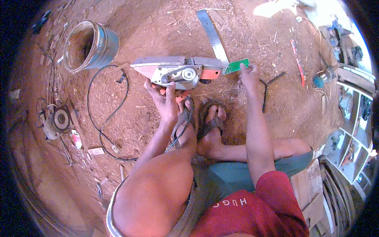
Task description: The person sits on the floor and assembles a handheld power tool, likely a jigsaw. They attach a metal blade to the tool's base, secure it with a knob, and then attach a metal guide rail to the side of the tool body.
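Observation:
An orange and grey electric hand planer [175, 73] lies upside down in front of my feet, its metal sole up and its belt and pulleys exposed on the near side. My left hand [162, 100] grips its near side, thumb by the pulley and fingers partly hidden under the orange body. In my right hand [249, 77], a flat green rectangular piece [236, 66] is pinched between thumb and fingers. Its left corner comes up to the planer's right end; whether they touch I cannot tell. Beyond that end, a long flat metal strip [213, 35] lies on the ground.
A blue bucket [106, 45] stands far left. Black cable [89, 100] loops over the shavings-strewn ground, with a grinder [57, 121] at the left. Right of my right hand lie a dark three-armed tool [265, 87] and a long red-and-white strip [298, 63]. White shelving [357, 138] borders the right.

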Available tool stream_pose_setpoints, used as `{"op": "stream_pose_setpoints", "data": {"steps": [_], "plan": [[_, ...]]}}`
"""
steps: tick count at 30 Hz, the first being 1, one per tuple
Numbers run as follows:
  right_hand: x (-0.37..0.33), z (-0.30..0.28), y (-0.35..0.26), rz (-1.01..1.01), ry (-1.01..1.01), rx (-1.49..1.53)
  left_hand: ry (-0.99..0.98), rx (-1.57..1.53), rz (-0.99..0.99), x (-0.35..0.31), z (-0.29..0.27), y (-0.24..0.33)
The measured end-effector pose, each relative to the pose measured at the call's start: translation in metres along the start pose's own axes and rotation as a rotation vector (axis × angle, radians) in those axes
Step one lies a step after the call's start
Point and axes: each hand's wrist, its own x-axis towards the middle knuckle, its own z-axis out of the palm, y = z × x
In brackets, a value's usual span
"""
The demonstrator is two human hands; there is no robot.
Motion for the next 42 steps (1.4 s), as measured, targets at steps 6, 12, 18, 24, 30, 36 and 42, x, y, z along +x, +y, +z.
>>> {"op": "stream_pose_setpoints", "data": {"steps": [6, 12, 18, 24, 30, 36, 42], "plan": [[0.041, 0.018, 0.025, -0.335, 0.323, -0.312, -0.086, -0.082, 0.015, 0.006, -0.012, -0.013], [0.040, 0.018, 0.021, -0.282, 0.124, -0.325, -0.105, -0.001, -0.043, 0.002, -0.022, 0.008], [0.034, 0.005, -0.003, -0.247, 0.082, -0.516, -0.059, -0.133, -0.049, 0.002, -0.033, -0.018], [0.036, 0.001, -0.003, -0.323, -0.043, -0.486, 0.000, 0.168, 0.065, 0.003, -0.045, -0.013], [0.035, 0.001, -0.007, -0.063, -0.144, 0.052, 0.061, 0.309, 0.118, 0.016, -0.061, -0.014], [0.004, 0.028, -0.030, -0.284, 0.006, 0.617, 0.111, 0.431, 0.266, 0.055, -0.042, 0.005], [-0.006, 0.026, -0.048, -0.553, 0.122, 0.376, -0.196, 0.445, 0.169, 0.083, -0.010, 0.008]]}}
